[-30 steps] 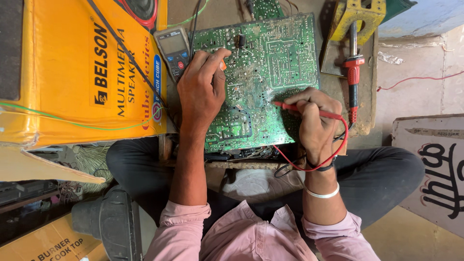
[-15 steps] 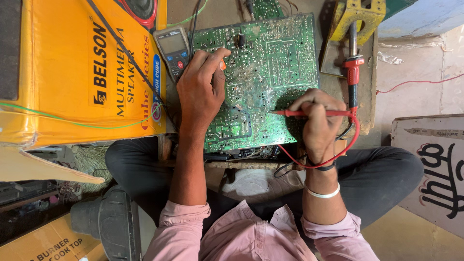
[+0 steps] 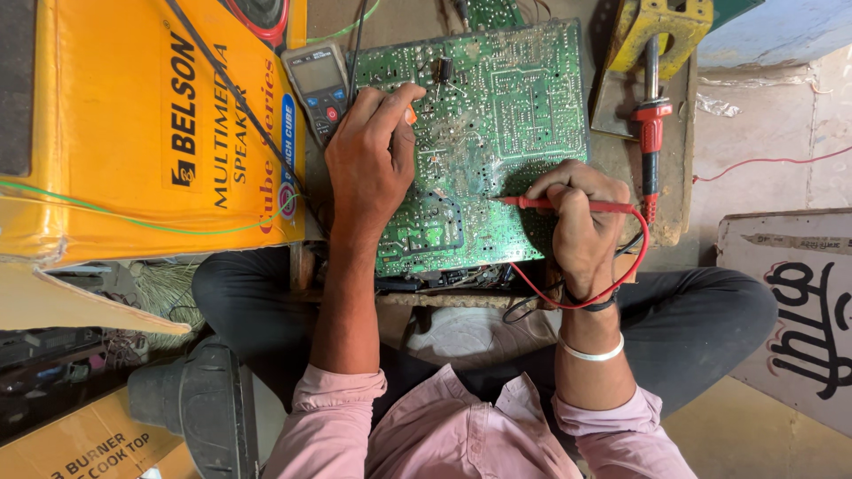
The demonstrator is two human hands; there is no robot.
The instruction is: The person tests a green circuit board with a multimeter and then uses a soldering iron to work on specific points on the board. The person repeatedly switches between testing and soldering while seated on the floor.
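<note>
A large green circuit board point(image 3: 497, 115) lies solder side up in front of me. My left hand point(image 3: 368, 164) rests flat on its left part, fingers pressing the board near its upper left corner. My right hand point(image 3: 577, 222) grips a red test probe point(image 3: 568, 205) like a pen, its tip touching the board at the lower middle. The probe's red lead point(image 3: 612, 284) loops around my right wrist. A grey handheld multimeter point(image 3: 318, 87) lies just left of the board, beside my left hand.
A big yellow cardboard box point(image 3: 142, 133) fills the left side. A red-handled soldering iron point(image 3: 652, 124) lies right of the board by a yellow stand point(image 3: 661, 22). A black object point(image 3: 200, 408) sits at lower left, another board with painted lettering point(image 3: 799, 310) at right.
My right hand has turned the red probe from pointing down-left to lying level, tip shifted left on the board. The left hand has stayed put.
</note>
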